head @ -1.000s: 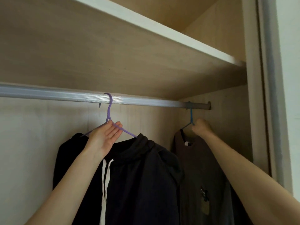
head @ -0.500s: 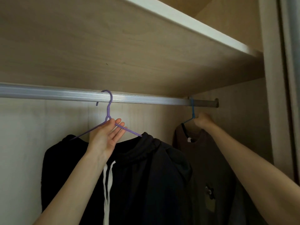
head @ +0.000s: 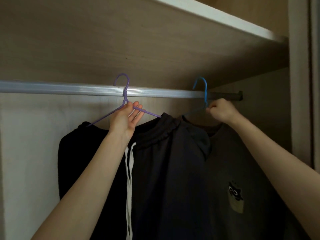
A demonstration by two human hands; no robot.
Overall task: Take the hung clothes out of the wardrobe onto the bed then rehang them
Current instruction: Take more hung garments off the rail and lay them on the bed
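Purple hanger point(head: 124, 100): left hand point(head: 125, 119) pinches its neck; black hoodie point(head: 164, 170) hangs on it. Right hand point(head: 220, 112), fingers curled, pinches blue hanger point(head: 205, 94) carrying grey shirt point(head: 242, 161). Hems cut off at 6 o'clock. 2 hooks top the rod point(head: 60, 88); contact unclear. Shelf point(head: 155, 40) close at 12; bare rod toward 9.

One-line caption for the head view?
Left hand holds the purple hanger with a black hoodie, right hand the blue hanger, both hooks up above the rail.
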